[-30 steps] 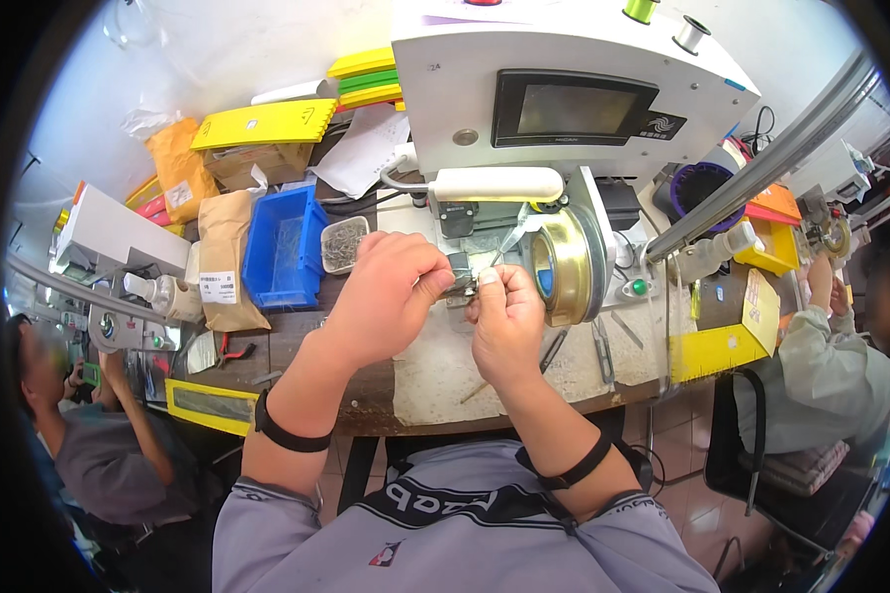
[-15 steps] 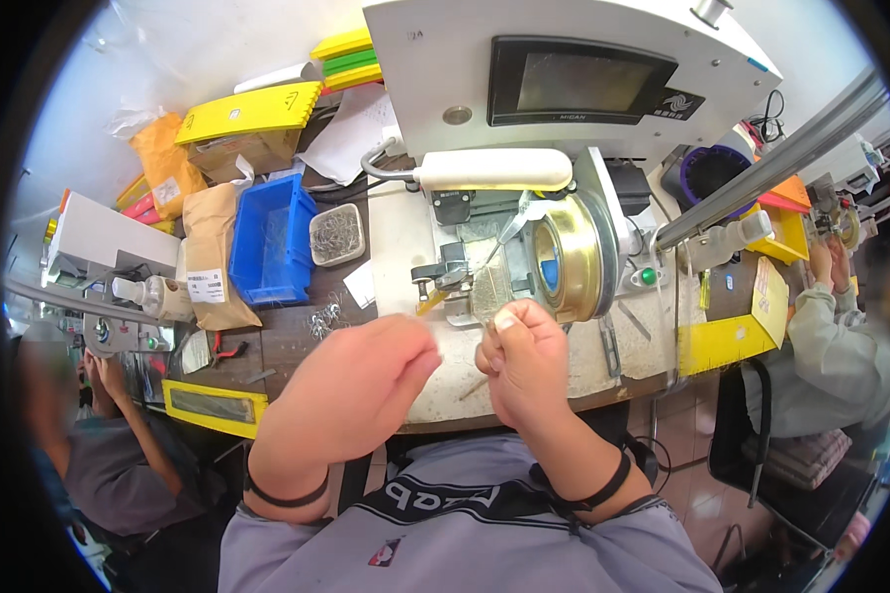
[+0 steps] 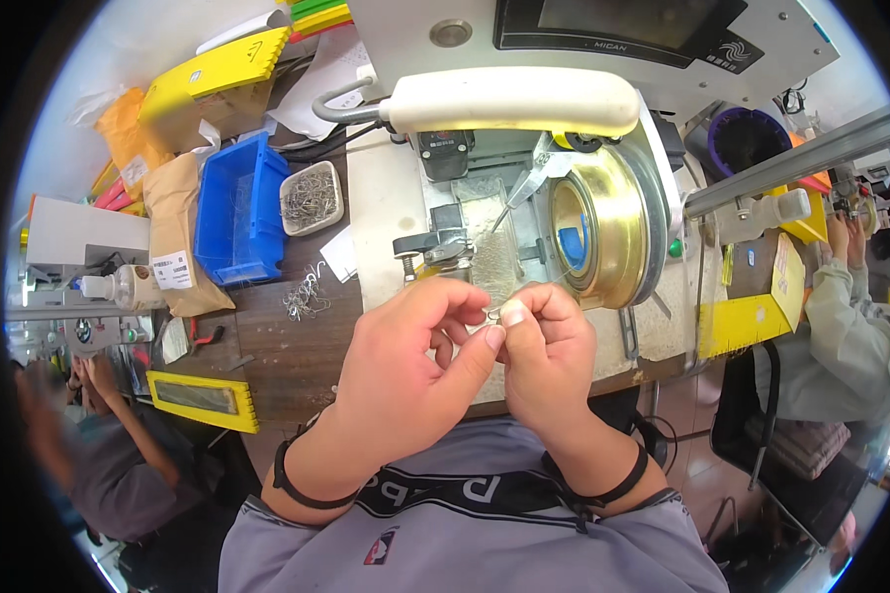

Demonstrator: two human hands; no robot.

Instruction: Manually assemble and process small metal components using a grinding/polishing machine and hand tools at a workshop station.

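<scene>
My left hand (image 3: 420, 361) and my right hand (image 3: 549, 356) meet in front of the machine, fingertips touching. Between the thumb and forefinger of each is a small metal hook (image 3: 491, 315), mostly covered by the fingers. Just beyond the hands lies a clear ridged strip (image 3: 494, 259) on the machine bed. Right of it stands a large golden spool (image 3: 608, 227), with a thin metal arm (image 3: 526, 188) reaching down beside it. A black clamp (image 3: 435, 240) sits left of the strip.
A white padded lamp-like bar (image 3: 509, 102) spans above the machine. On the left are a blue bin (image 3: 237, 212), a dish of small metal hooks (image 3: 311, 198), loose hooks (image 3: 305, 296) and a yellow frame (image 3: 203, 398). Other people work at both sides, one in a grey sleeve (image 3: 855, 326).
My left hand has moved right and up to meet my right hand, and its fingers now pinch at the hook. The view has shifted nearer the machine.
</scene>
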